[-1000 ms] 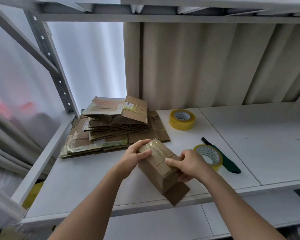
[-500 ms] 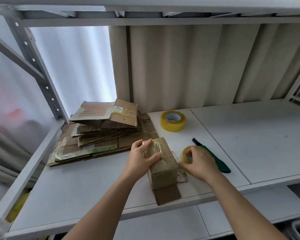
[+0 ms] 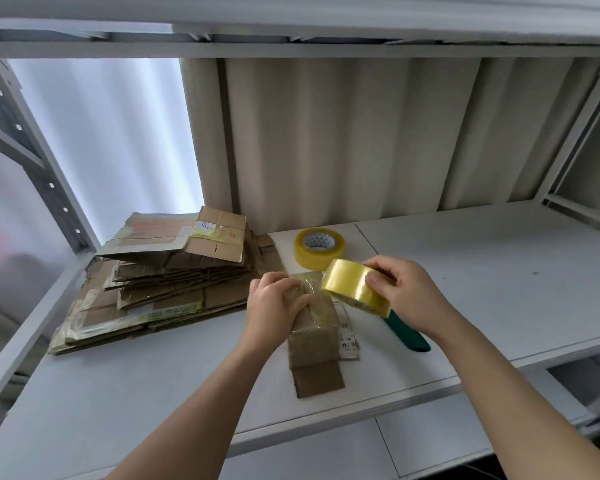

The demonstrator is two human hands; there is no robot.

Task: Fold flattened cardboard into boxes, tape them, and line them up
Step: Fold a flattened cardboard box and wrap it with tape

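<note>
One box [image 3: 313, 327] under left hand [image 3: 274, 311], long axis toward camera (flap nearest).

cardboard stack [image 3: 167, 278] blocks left, shelf [image 3: 499, 258] right — open

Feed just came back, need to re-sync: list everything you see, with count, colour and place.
box: 1, brown, front centre of shelf, near flap open
flat cardboard: 1 stack, brown, left on shelf
held tape: 1 roll, yellow, above box
spare tape: 1 roll, yellow, behind box
cutter: 1, green handle, right of box
shelf: 1, white
hands: left presses box top; right grips held tape
</note>
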